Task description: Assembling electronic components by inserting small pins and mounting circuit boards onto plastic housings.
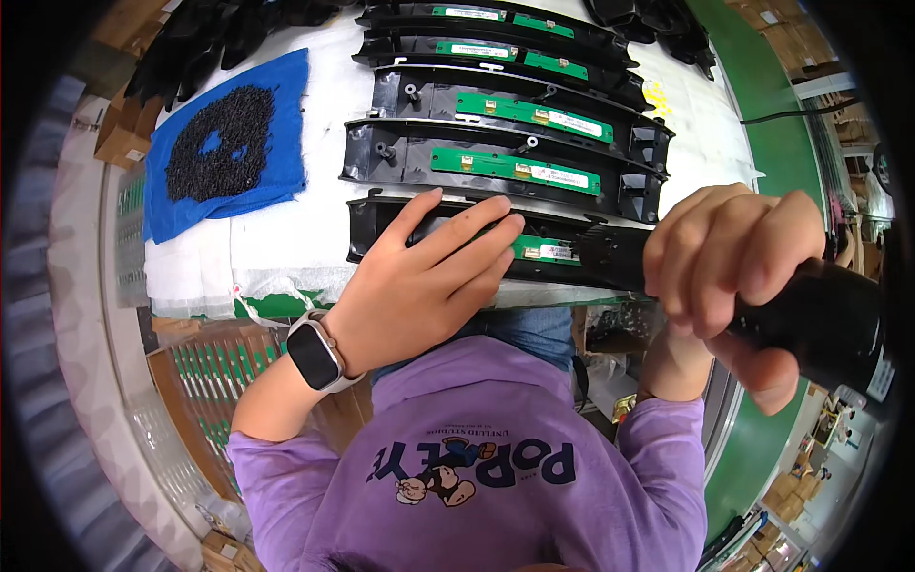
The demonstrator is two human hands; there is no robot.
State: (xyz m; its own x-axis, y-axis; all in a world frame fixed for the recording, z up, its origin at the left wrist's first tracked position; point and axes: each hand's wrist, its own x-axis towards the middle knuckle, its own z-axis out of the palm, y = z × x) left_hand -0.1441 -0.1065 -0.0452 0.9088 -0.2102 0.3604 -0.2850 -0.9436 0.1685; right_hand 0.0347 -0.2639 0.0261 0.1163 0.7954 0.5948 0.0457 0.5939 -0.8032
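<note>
My left hand (pixel 419 276) lies flat, fingers spread, on the nearest black plastic panel (pixel 374 229) at the front edge of the white table (pixel 286 238), pressing down on its green circuit board (pixel 543 251). My right hand (pixel 734 267) is closed around a black electric screwdriver (pixel 820 319); its front end (pixel 610 255) points left at the same panel's right part. A smartwatch (pixel 315 353) is on my left wrist.
Several more black panels with green boards (pixel 515 170) lie in a row behind the near one. A blue cloth (pixel 229 153) with a heap of small black screws sits at the left. Black gloves (pixel 191 48) lie at the far left, cardboard boxes (pixel 124 133) beside them.
</note>
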